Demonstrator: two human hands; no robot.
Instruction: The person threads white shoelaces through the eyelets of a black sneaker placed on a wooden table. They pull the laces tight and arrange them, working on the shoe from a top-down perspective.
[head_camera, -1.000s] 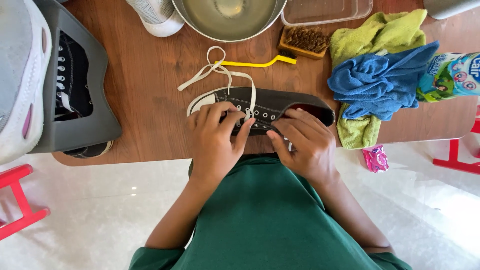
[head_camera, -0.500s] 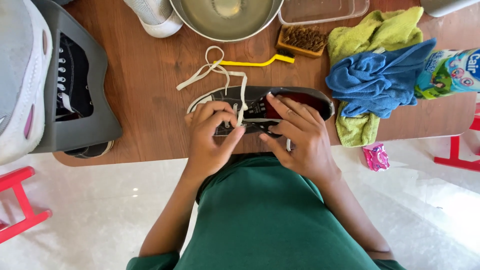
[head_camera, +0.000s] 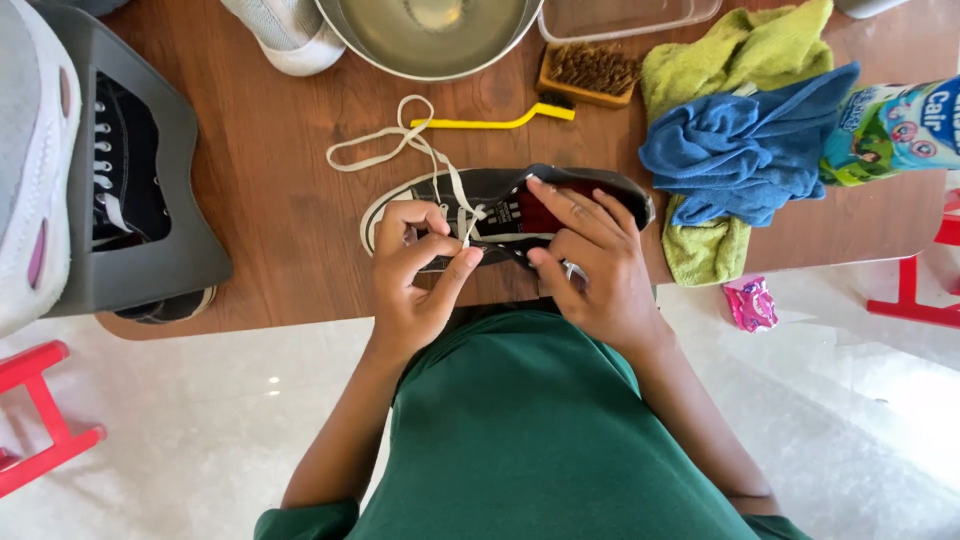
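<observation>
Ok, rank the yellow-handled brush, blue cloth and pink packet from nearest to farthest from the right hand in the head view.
From the right hand:
1. Blue cloth, up and right on the table.
2. Pink packet, right, on the floor; nearly as close, hard to call.
3. Yellow-handled brush, straight ahead, farthest.

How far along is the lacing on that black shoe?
Partly done: the white lace already crosses the black shoe near its toe. In hand: the left hand pinches the lace at the eyelets while the right hand holds the shoe open. Left: a long loose length lies looped on the table.
</observation>
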